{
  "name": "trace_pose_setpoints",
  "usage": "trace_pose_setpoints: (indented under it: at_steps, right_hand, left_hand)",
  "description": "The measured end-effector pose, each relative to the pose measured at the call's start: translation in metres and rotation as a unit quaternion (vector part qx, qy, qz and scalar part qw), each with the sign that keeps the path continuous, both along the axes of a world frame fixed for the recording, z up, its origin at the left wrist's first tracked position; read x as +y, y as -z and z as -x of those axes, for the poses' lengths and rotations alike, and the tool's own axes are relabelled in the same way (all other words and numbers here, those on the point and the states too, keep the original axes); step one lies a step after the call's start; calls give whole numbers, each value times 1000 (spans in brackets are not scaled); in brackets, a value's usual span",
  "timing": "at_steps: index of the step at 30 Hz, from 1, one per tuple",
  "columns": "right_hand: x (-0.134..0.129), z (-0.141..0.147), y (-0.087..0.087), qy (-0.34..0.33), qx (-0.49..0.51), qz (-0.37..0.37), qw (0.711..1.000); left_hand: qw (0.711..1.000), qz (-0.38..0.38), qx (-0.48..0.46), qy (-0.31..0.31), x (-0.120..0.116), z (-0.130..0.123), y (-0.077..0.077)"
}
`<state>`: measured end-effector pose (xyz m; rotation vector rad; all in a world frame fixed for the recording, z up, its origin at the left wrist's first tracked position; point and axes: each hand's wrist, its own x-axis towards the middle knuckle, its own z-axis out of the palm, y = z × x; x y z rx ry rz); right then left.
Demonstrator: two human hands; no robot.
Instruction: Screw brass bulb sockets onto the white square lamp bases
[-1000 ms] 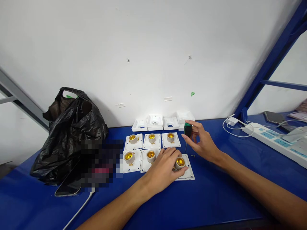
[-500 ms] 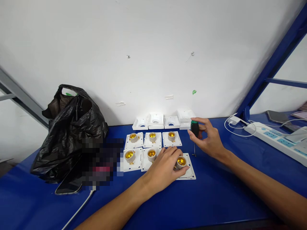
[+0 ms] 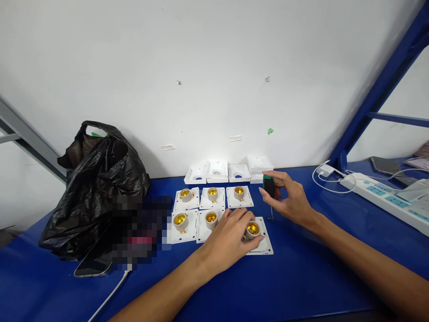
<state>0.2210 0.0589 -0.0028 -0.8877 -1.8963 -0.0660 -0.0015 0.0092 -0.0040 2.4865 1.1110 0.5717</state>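
Note:
My left hand (image 3: 231, 237) is closed round a round lamp socket (image 3: 253, 229) with a gold-coloured threaded inside, which sits on a square white base plate (image 3: 267, 247). Thumb and fingers lie on either side of the socket, and the hand hides part of the plate. My right hand (image 3: 288, 197) grips a screwdriver (image 3: 268, 186) by its short black and green handle. Its thin shaft points down, and a small screw seems to hang at the tip, above the blue table to the right of the plate. More lamp sockets on white plates (image 3: 185, 228) lie in two rows to the left.
Square white covers with round holes (image 3: 217, 170) stand along the wall. A black plastic bag (image 3: 100, 179) and a phone (image 3: 94, 264) with a white cable are at left. On the right lie a power strip (image 3: 385, 197) and a white charger (image 3: 324, 170) with looped cable.
My right hand and the screwdriver have shifted slightly left and down. My left hand stays on the same lamp socket. The whole view has moved a little.

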Motion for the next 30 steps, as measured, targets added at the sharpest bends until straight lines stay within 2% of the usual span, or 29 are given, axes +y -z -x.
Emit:
trace_pose_setpoints:
  at_steps: [8,14,18,22,30]
  right_hand:
    - [-3,2,-6,0,34,-10,999]
    - [-11,8,-11,19,205,-16,978]
    - [-23,21,-18,-8,291,20,956]
    - [-32,30,-17,-46,299,44,952]
    - [-30,32,1,-64,259,59,962]
  left_hand:
    - [1000,-17,5,7,1,1,2]
    - [1000,-18,1,3,-3,0,-1]
    - [999,-31,0,10,-3,0,0]
    - [999,-39,11,17,-1,0,2]
    - [999,-38,22,17,-2,-1,1]
